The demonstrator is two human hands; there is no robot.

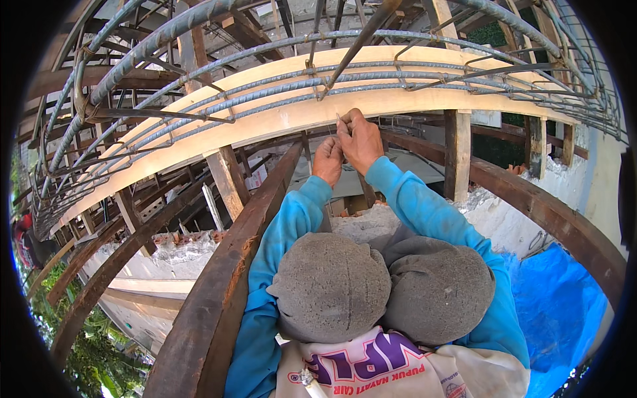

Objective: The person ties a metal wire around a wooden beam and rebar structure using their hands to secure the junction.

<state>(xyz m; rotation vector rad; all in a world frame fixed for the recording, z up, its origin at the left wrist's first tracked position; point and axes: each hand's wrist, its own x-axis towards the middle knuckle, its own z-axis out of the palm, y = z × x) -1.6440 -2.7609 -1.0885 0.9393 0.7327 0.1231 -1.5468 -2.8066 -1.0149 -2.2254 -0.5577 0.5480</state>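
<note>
My right hand (361, 139) pinches a thin metal wire (338, 117), whose tip sticks up between thumb and forefinger. Right beside it, and touching it, my left hand (329, 160) has its fingers closed; a faint strand shows at their tips, partly hidden. Both hands are just below the lower edge of a pale wooden formwork board (283, 119). In front of the board runs a rebar cage (278, 92) of ribbed steel bars tied with stirrups.
Dark timber beams (219, 293) (542, 199) slope past me on both sides. Wooden posts (456, 154) stand under the board. Broken masonry (368, 221) lies below my arms. A blue tarpaulin (552, 298) hangs at right. A lit cigarette (311, 383) shows at the bottom. Another person (27, 244) is at far left.
</note>
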